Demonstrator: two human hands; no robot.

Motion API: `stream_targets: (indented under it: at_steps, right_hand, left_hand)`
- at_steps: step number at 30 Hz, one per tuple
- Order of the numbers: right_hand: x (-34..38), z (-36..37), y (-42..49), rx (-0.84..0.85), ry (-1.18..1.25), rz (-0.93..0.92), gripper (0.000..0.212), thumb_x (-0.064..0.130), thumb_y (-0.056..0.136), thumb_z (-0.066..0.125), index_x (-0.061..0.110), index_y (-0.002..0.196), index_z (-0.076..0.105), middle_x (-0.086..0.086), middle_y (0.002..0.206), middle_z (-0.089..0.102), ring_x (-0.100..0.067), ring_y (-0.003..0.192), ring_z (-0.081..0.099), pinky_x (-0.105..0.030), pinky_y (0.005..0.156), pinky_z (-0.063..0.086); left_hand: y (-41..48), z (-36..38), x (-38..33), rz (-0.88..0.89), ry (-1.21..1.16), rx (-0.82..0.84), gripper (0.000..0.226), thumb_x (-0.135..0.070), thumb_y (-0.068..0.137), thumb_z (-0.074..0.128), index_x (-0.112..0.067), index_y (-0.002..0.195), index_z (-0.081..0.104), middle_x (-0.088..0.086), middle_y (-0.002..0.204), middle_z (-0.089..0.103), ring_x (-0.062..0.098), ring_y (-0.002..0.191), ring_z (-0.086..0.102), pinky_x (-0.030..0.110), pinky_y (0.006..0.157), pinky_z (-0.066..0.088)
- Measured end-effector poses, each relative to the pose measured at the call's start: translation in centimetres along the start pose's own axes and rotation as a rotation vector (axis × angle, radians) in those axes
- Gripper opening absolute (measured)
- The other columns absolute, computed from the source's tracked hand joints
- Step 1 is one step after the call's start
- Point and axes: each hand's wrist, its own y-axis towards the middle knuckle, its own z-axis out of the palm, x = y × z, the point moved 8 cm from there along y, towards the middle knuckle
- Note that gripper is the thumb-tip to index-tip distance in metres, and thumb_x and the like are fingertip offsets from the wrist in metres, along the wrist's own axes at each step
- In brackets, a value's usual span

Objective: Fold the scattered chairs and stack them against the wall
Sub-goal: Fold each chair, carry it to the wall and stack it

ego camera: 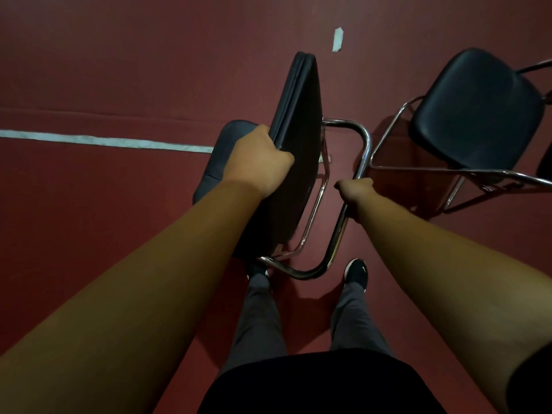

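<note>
The person looked down at a black chair with a shiny metal frame. The chair was right in front of the person's legs, above the dark red floor. Its black seat pad was tipped up on its edge, close to the black back pad, so the chair looked partly folded. The left hand was closed around the near edge of the seat pad, with the fingers curled over it and hidden behind it. The right hand was wrapped tight around a metal tube of the frame, on the right side of the chair. Both arms reached out straight and were bare. The bent end of the frame hung just above the person's two black shoes. The person wore grey trousers and a black top. A second chair stood on the right, near the first one. It was open, with its black seat flat and its metal legs on the floor. A long white line ran across the floor on the left and went behind the held chair. A small white piece of tape lay on the floor farther away. No wall could be seen.
</note>
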Motion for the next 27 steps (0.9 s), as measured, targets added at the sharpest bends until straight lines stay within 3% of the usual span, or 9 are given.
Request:
stream_targets:
  at_steps: [4,7,9,12,15,17,21,25,27]
  right_hand:
    - [-2.3,1.0,-0.5,0.198,0.003,0.129,0.05,0.036,0.101,0.061,0.01,0.142,0.05,-0.014,0.13,0.062,-0.034,0.116,0.063,-0.044,0.083,0.055]
    - [-2.7,1.0,-1.1,0.255,0.017,0.122,0.028,0.032,0.103,0.059,0.012,0.122,0.058,-0.015,0.142,0.06,-0.033,0.129,0.061,-0.048,0.104,0.054]
    - [-2.5,1.1,-1.8,0.291,0.003,0.129,0.029,0.031,0.104,0.058,0.009,0.122,0.055,-0.013,0.146,0.056,-0.029,0.131,0.06,-0.047,0.11,0.051]
    - [-1.8,1.5,-3.5,0.298,-0.086,0.158,0.04,0.032,0.104,0.057,0.004,0.133,0.054,-0.009,0.125,0.062,-0.025,0.105,0.06,-0.045,0.105,0.053]
    - [0.1,1.5,-6.1,0.295,-0.124,0.117,0.037,0.032,0.105,0.058,0.007,0.132,0.057,-0.01,0.109,0.059,-0.025,0.097,0.06,-0.044,0.097,0.057]
    - [2.3,2.1,-8.4,0.341,-0.119,0.044,0.027,0.029,0.107,0.054,0.008,0.122,0.06,-0.01,0.099,0.062,-0.024,0.087,0.064,-0.045,0.09,0.061]
    - [8.0,5.5,-14.3,0.504,-0.053,-0.095,0.022,0.027,0.106,0.047,0.018,0.095,0.064,-0.003,0.07,0.068,-0.017,0.056,0.067,-0.04,0.068,0.062]
    - [9.9,7.0,-15.6,0.453,0.024,-0.053,0.039,0.03,0.095,0.047,0.011,0.117,0.074,-0.01,0.094,0.08,-0.03,0.073,0.077,-0.048,0.066,0.061]
    - [9.4,7.1,-15.2,0.426,0.1,0.001,0.057,0.052,0.095,0.048,0.01,0.126,0.072,-0.016,0.107,0.079,-0.038,0.088,0.078,-0.06,0.079,0.059]
  left_hand:
    - [-0.7,0.3,-0.5,0.01,-0.027,0.004,0.039,-0.041,0.09,0.064,-0.018,0.121,0.059,-0.002,0.099,0.064,0.016,0.088,0.064,0.037,0.08,0.057]
    - [-1.6,0.3,-0.5,-0.002,-0.103,0.002,0.054,-0.063,0.089,0.055,-0.02,0.121,0.064,-0.003,0.106,0.069,0.017,0.096,0.066,0.04,0.086,0.057]
    - [-2.2,0.1,-0.4,-0.008,-0.169,-0.004,0.054,-0.072,0.093,0.049,-0.024,0.109,0.068,-0.007,0.101,0.069,0.014,0.095,0.066,0.036,0.082,0.053]
    - [-2.9,0.0,0.0,-0.021,-0.196,-0.002,0.057,-0.078,0.097,0.039,-0.028,0.099,0.066,-0.01,0.097,0.067,0.007,0.091,0.062,0.029,0.077,0.045]
    - [-3.3,-0.4,0.5,-0.027,-0.198,-0.003,0.068,-0.081,0.096,0.032,-0.026,0.113,0.069,-0.011,0.106,0.065,0.008,0.096,0.06,0.032,0.081,0.043]
    - [-3.2,-0.5,0.9,-0.051,-0.23,0.006,0.074,-0.081,0.097,0.029,-0.025,0.124,0.07,-0.01,0.113,0.064,0.013,0.103,0.059,0.035,0.09,0.042]
    - [-3.3,-0.6,2.0,-0.081,-0.234,0.014,0.076,-0.079,0.098,0.02,-0.028,0.12,0.072,-0.003,0.117,0.071,0.02,0.107,0.065,0.045,0.098,0.049]
    - [-3.2,-0.5,4.0,-0.191,-0.357,0.049,0.073,-0.077,0.098,0.022,-0.033,0.138,0.065,-0.001,0.137,0.066,0.021,0.122,0.061,0.048,0.111,0.045]
    - [-3.5,-0.1,4.1,-0.192,-0.396,0.085,0.07,-0.076,0.098,0.022,-0.036,0.138,0.064,-0.004,0.133,0.066,0.019,0.118,0.062,0.046,0.109,0.046]
